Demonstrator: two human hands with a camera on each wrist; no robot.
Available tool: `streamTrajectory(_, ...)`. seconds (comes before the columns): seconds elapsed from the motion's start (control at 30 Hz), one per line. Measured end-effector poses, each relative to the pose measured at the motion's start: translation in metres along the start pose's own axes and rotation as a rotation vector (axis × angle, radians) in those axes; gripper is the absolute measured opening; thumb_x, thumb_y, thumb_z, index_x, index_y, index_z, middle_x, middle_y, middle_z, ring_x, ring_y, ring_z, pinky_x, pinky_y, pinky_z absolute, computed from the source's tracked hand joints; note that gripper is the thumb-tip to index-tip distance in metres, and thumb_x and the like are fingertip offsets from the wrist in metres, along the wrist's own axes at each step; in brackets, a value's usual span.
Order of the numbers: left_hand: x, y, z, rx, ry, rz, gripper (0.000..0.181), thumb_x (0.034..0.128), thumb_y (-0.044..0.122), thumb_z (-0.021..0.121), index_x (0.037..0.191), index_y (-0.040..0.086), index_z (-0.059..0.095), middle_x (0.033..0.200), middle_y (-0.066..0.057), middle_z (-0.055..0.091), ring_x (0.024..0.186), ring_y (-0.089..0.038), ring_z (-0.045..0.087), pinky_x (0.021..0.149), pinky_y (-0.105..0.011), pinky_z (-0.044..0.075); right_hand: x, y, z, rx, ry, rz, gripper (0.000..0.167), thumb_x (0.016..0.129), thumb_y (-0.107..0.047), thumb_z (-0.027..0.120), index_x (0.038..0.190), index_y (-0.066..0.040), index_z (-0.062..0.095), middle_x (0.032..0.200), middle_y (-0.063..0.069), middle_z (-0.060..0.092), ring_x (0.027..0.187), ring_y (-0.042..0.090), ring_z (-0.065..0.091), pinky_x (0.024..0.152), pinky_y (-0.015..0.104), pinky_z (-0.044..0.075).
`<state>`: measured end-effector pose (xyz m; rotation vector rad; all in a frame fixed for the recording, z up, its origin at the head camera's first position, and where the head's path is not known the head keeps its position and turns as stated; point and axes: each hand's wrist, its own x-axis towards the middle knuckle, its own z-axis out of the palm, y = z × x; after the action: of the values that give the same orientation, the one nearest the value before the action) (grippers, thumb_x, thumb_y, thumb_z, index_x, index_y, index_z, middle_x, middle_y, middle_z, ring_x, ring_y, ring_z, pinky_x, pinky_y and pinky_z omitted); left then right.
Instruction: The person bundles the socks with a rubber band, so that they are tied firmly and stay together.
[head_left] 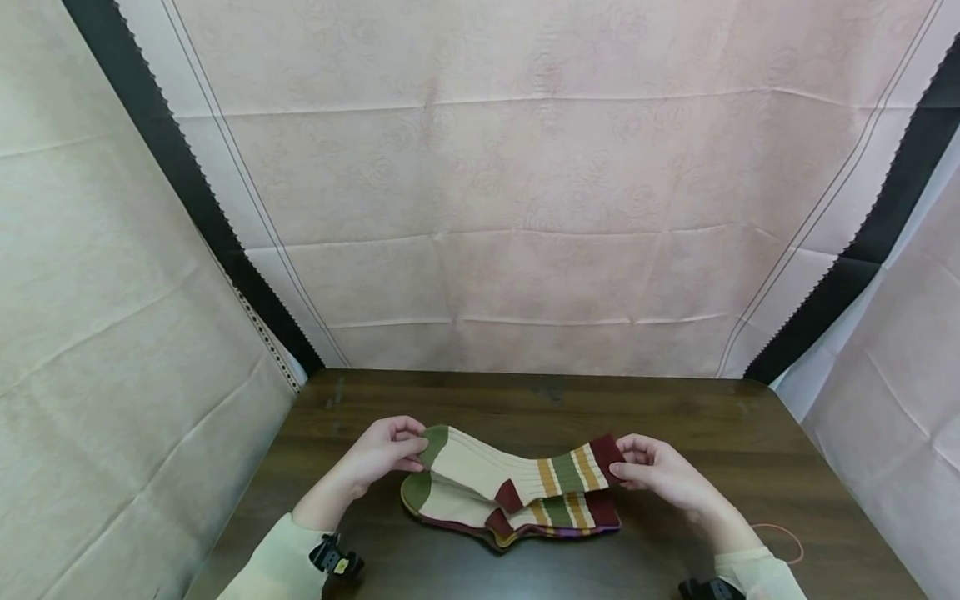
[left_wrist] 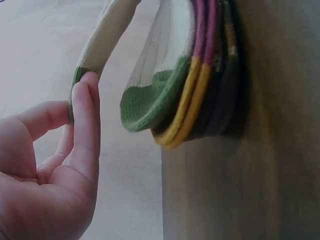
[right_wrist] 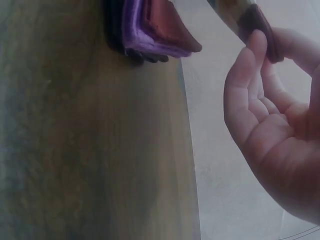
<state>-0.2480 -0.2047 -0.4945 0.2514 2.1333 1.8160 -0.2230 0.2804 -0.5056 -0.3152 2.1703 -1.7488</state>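
A cream sock (head_left: 480, 462) with a green toe, maroon heel and striped cuff is stretched between both hands, raised above a stack of socks. My left hand (head_left: 390, 454) pinches its green toe between thumb and fingers. At the other end, my right hand (head_left: 651, 471) pinches the maroon cuff (right_wrist: 257, 30). Beneath lies the stack, topped by a matching cream sock (head_left: 461, 502). Lower layers show yellow toes (left_wrist: 187, 107) in the left wrist view and purple cuffs (right_wrist: 132, 30) in the right wrist view. How many socks lie underneath is hidden.
The stack rests on a dark wooden table (head_left: 420, 400). A thin orange loop (head_left: 787, 533) lies at the right, near the right sleeve. Pale fabric walls (head_left: 525, 183) rise behind and on both sides, with black strips (head_left: 225, 242) along the corners.
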Motion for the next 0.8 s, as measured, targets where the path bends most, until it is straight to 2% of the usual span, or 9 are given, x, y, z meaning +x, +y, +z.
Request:
streamTrajectory(0.23,-0.012,-0.007,-0.002,-0.018,-0.022,-0.031,0.03,0.1042,0.011,0.07,0.125,-0.008,0.06,0.099,-0.012,0.073,0.084,-0.023,0.073,0.08,-0.037,0.065,-0.005,0.0,0.004,0.001,-0.07,0.016,0.038,0.102,-0.011,0.073,0.127,0.012,0.057,0.104,0.012,0.072,0.092,0.02,0.07,0.081,0.038,0.062)
streamTrajectory(0.4,-0.015,-0.011,-0.003,-0.045,-0.036,-0.04,0.03,0.1041,0.01,0.07,0.124,-0.009,0.06,0.099,-0.011,0.073,0.083,-0.022,0.072,0.078,-0.036,0.064,-0.008,0.0,0.006,0.012,-0.093,0.044,0.036,0.101,-0.012,0.074,0.124,0.009,0.058,0.1,0.01,0.071,0.09,0.019,0.07,0.081,0.037,0.062)
streamTrajectory(0.8,-0.022,-0.021,-0.004,-0.074,-0.056,-0.065,0.027,0.1024,0.008,0.07,0.122,-0.009,0.061,0.094,-0.011,0.076,0.079,-0.024,0.076,0.075,-0.033,0.064,-0.007,0.011,0.01,0.021,-0.14,0.043,0.034,0.101,-0.009,0.073,0.124,0.01,0.058,0.099,0.011,0.072,0.09,0.02,0.072,0.078,0.035,0.062)
